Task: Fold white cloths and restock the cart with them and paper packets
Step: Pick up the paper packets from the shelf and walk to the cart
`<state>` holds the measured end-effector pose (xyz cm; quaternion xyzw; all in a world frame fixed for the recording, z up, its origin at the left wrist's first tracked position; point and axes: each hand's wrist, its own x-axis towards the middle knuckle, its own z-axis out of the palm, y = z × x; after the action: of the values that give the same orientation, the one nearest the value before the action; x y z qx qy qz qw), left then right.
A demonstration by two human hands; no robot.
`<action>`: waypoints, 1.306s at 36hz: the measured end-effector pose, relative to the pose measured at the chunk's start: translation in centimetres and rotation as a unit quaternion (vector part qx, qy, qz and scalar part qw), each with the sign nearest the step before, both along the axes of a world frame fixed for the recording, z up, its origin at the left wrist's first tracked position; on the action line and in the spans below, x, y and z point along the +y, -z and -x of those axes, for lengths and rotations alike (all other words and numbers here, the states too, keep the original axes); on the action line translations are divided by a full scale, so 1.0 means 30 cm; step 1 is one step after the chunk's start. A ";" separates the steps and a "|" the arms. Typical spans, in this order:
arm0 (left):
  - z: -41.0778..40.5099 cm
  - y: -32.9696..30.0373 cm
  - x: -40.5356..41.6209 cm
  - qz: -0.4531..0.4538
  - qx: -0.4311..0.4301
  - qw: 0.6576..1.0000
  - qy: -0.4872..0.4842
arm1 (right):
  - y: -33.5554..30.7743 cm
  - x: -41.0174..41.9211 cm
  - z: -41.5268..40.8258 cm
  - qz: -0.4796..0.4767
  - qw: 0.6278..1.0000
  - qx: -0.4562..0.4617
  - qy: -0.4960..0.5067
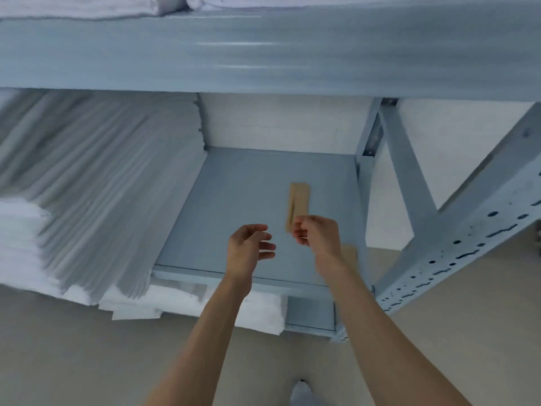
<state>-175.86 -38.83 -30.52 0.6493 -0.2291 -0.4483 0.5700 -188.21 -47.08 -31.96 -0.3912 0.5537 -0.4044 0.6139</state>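
Grey metal shelf: white cloth stack at left, bare deck at right. Left hand relaxed, holding nothing. Right hand pinches near end of brown paper packet above deck. Packet judged light, thin, creasable; hold by an end, gently.

Both hands over grey metal shelf. Right hand w/ curled fingers at lower end of tan paper packet; pinching or just touching, can't tell. Left hand just beside, fingers loosely spread, holding nothing. Stacked white cloths fill shelf's left side, blurred. Second tan packet partly hidden behind right wrist
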 end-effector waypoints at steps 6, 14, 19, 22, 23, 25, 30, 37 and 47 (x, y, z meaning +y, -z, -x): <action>0.049 0.100 -0.220 -0.068 0.019 0.996 0.060 | 0.081 -0.099 0.051 -0.035 0.998 0.038 0.044; 0.036 0.320 -0.475 -0.150 -0.112 0.974 0.127 | 0.308 -0.193 0.097 -0.033 0.942 0.332 0.025; 0.017 0.493 -0.600 -0.194 -0.243 0.937 0.160 | 0.439 -0.214 0.098 -0.079 0.856 0.509 -0.029; 0.028 0.576 -0.656 -0.229 -0.309 0.908 0.168 | 0.506 -0.218 0.107 -0.095 0.818 0.566 -0.047; 0.038 0.602 -0.672 -0.231 -0.316 0.906 0.163 | 0.530 -0.224 0.113 -0.100 0.811 0.574 -0.050; 0.045 0.641 -0.692 -0.232 -0.345 0.896 0.158 | 0.560 -0.235 0.115 -0.116 0.808 0.575 -0.058; 0.042 0.701 -0.728 -0.242 -0.418 0.859 0.171 | 0.619 -0.246 0.107 -0.130 0.790 0.597 -0.040; 0.034 0.710 -0.747 -0.250 -0.359 0.876 0.204 | 0.632 -0.240 0.075 -0.116 0.794 0.597 0.005; 0.027 0.652 -0.607 -0.215 -0.010 0.951 0.222 | 0.586 -0.235 0.012 -0.153 0.835 0.528 0.006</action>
<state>-176.68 -57.04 -50.08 0.6940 -0.2714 -0.5953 0.3005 -188.57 -54.14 -49.52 -0.4429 0.8511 -0.0498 0.2774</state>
